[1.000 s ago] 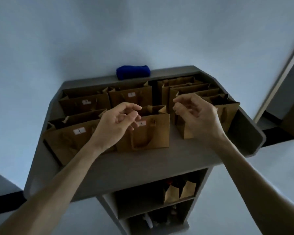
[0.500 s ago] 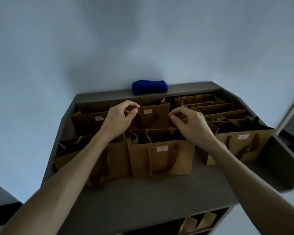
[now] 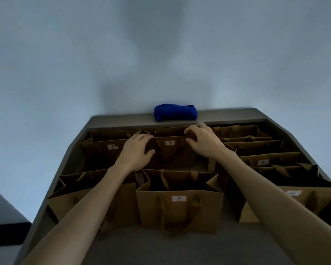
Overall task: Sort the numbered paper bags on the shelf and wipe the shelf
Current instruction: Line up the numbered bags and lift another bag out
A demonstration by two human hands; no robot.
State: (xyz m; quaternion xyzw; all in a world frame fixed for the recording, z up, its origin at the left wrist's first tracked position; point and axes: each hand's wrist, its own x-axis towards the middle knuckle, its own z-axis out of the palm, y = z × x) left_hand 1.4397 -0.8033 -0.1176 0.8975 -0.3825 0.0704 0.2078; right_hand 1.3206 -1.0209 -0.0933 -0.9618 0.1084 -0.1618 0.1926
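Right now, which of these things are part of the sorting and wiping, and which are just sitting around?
Part of the job:
- the back bag, gripped by the left hand and right hand
- the bag marked 2
- the bag marked 3
- the blue cloth
- the shelf

Just sitting around:
- the wall

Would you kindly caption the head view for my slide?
Both hands, left hand and right hand, grasp a back-row brown paper bag; folded blue cloth behind.
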